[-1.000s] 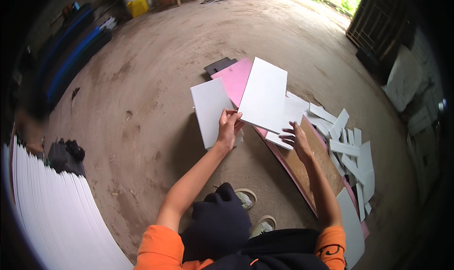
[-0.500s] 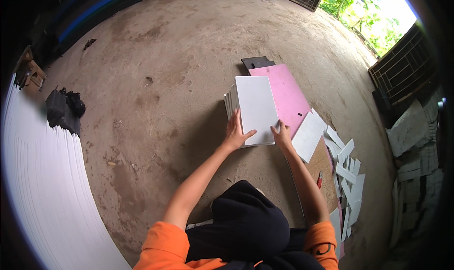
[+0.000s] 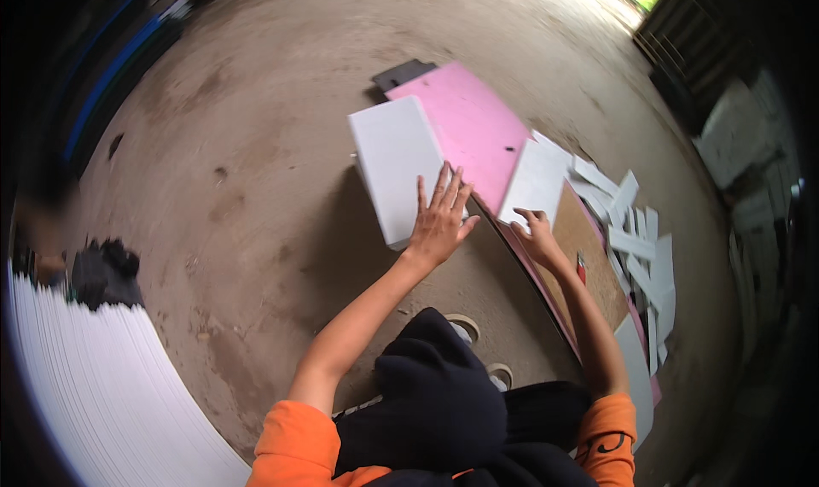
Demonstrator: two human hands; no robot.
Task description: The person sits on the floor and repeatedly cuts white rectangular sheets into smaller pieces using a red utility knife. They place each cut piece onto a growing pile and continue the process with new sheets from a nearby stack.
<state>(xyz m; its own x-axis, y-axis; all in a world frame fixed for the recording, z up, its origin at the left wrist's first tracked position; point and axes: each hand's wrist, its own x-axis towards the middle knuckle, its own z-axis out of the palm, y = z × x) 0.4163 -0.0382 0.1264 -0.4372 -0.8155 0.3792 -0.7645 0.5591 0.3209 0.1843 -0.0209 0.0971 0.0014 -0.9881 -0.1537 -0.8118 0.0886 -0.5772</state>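
A stack of white rectangular panels (image 3: 394,158) stands on the floor in front of me. My left hand (image 3: 438,224) lies over its near right corner with the fingers spread. Further right, a single white panel (image 3: 531,180) rests across a pink sheet (image 3: 469,124) and a brown board (image 3: 587,286). My right hand (image 3: 537,237) is at the near end of that panel, its thumb and forefinger apart at the edge. The palm side of this hand is hidden.
A small red tool (image 3: 581,268) lies on the brown board. White offcuts (image 3: 636,244) are heaped along its right side. A tall stack of white sheets (image 3: 94,384) fills the lower left, with a black bag (image 3: 107,274) behind it. Dark grey pieces (image 3: 403,75) lie beyond the pink sheet.
My right hand has let go of the stack's right side and moved right to the single panel. My left hand has shifted to the stack's near right corner. The view has turned.
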